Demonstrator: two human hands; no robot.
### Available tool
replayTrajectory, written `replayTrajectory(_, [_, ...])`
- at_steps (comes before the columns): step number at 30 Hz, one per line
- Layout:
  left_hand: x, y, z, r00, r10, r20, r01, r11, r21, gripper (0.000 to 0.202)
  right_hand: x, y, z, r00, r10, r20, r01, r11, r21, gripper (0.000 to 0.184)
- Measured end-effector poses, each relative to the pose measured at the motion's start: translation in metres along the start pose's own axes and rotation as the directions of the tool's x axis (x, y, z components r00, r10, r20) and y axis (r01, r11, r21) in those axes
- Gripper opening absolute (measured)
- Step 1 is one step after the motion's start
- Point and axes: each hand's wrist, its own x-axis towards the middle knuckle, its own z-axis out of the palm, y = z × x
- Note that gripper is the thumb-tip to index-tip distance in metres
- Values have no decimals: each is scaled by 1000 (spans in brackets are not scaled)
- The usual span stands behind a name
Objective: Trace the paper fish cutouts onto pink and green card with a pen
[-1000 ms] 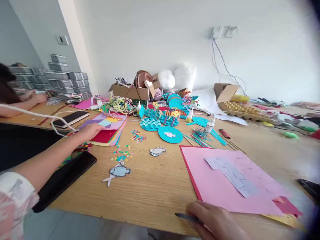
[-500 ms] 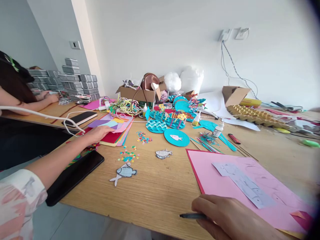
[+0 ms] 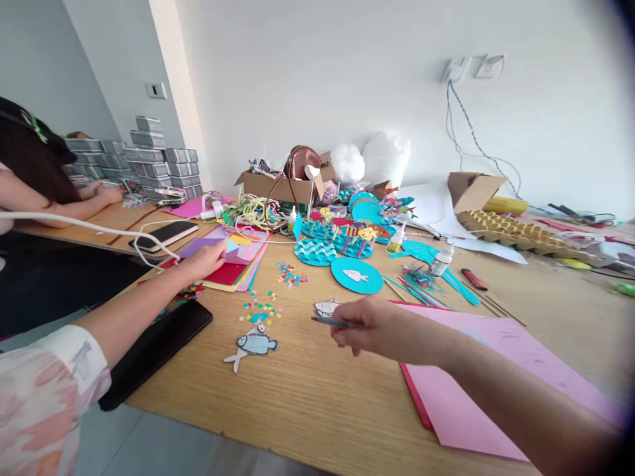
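My right hand point(image 3: 364, 324) is closed around a dark grey pen point(image 3: 325, 321), held level over the table with its tip pointing left. Just behind the pen lies a grey paper fish point(image 3: 325, 307), partly covered by the hand. At the left, my left hand point(image 3: 207, 260) has its fingers bent together at a light blue piece of paper point(image 3: 231, 245), on top of a purple sheet point(image 3: 196, 246) and a stack of coloured paper point(image 3: 225, 274). Two overlapping cut-out fish point(image 3: 256, 342) and scattered confetti dots point(image 3: 260, 311) lie between my hands.
Pink paper point(image 3: 461, 403) lies under my right forearm. A black phone point(image 3: 159, 350) rests by my left arm. Farther back are a turquoise disc with a fish point(image 3: 357, 276), glue bottles point(image 3: 439, 262), a red cutter point(image 3: 474, 279) and a cardboard box point(image 3: 278, 188). Another person's hands point(image 3: 106, 192) are at far left.
My right hand has moved left and away from me with the pen, from the near edge to beside the grey fish. My left fingers, flatter before, have bent together at the light blue paper.
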Motion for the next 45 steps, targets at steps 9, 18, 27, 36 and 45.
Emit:
replayTrajectory(9, [-12,2,-10,976,207,65,-204,978,-39,27,61,0,-3,998,56,-1,-52,921,386,10])
replayTrajectory(18, [-26,-2,-12,932,328,154,-322,944,-67,47,50,12,7,999,-13,35,-1,921,390,10])
replayTrajectory(27, [-21,-10,-8,911,378,162,-369,926,-85,43,16,14,19,999,-27,41,8,912,411,6])
replayTrajectory(36, [-12,-16,-5,906,384,175,-372,923,-97,43,-8,4,25,992,-19,127,-27,936,350,7])
replayTrajectory(45, [-20,-9,-9,908,378,180,-362,925,-113,42,-24,-9,33,986,-6,165,-31,975,220,15])
